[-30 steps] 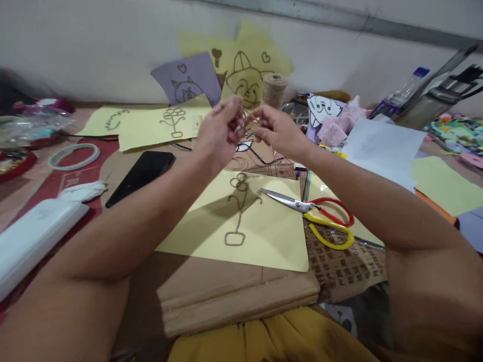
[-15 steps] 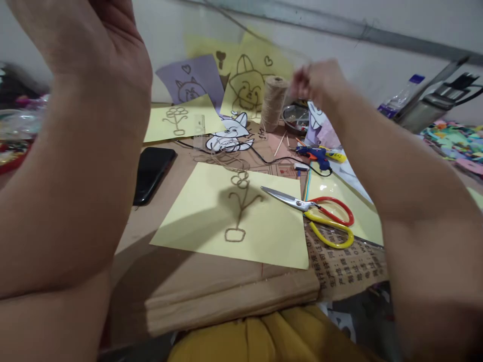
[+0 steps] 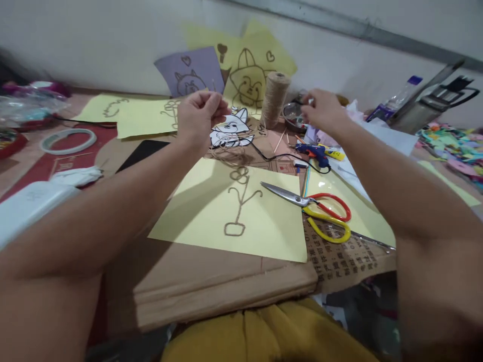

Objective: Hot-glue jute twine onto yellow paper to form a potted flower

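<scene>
My left hand (image 3: 202,113) is raised over the back of the table with its fingers pinched; whatever they hold is too small to name. Beside the twine spool (image 3: 275,100), my right hand (image 3: 320,108) also has its fingers pressed together, with a small pale bit at the tips that I cannot make out. A yellow sheet (image 3: 192,216) in front bears a twine flower in a pot (image 3: 234,229). Scissors with red and yellow handles (image 3: 294,197) lie across its right edge. Loose twine (image 3: 228,155) and a white fox cutout (image 3: 236,123) sit behind the sheet.
A blue glue gun (image 3: 317,155) with a black cord lies right of centre. Purple (image 3: 211,65) and yellow fox pictures lean on the wall. On the left are a tape roll (image 3: 68,142) and a dark phone (image 3: 141,151); paper scraps (image 3: 453,151) lie at right.
My left hand has come down from the upper left to above the table's back, uncovering the tape roll and white items. My right hand has shifted slightly right and down.
</scene>
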`<act>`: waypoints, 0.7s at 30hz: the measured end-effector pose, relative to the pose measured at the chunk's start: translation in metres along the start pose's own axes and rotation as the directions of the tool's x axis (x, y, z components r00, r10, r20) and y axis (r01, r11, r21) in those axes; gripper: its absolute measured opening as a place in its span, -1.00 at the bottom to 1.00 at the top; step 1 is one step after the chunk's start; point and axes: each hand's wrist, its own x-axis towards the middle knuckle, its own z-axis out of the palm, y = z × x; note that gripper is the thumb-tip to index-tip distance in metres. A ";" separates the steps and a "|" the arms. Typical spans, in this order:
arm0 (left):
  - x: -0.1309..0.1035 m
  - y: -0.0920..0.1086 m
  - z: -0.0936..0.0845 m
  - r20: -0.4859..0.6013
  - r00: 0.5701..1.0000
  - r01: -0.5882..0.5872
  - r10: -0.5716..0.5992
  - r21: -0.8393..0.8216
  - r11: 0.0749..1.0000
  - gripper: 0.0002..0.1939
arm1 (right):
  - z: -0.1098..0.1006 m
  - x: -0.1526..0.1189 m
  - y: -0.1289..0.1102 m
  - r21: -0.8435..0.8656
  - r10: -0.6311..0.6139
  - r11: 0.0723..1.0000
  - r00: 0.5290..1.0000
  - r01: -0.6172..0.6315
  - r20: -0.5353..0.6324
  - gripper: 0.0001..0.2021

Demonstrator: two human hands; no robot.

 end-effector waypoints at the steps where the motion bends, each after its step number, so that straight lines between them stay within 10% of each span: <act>1: -0.001 -0.009 0.001 -0.010 1.000 0.012 -0.012 0.007 1.000 -0.85 | -0.002 -0.020 0.015 -0.035 0.046 0.998 0.998 -0.047 -0.036 -0.80; 5: -0.011 -0.037 0.007 0.027 0.998 0.053 -0.055 0.069 0.996 -0.80 | -0.013 -0.118 0.037 -0.103 0.123 0.986 0.989 -0.131 -0.086 -0.83; 11: -0.027 -0.057 0.006 0.048 0.993 0.098 -0.103 0.092 0.991 -0.78 | -0.012 -0.253 0.011 -0.293 -0.107 0.935 0.946 0.199 0.305 -0.56; 21: -0.023 -0.065 0.004 0.093 0.995 0.034 -0.047 0.132 0.991 -0.74 | -0.022 -0.280 0.025 -0.132 -0.161 0.971 0.954 0.199 0.255 -0.43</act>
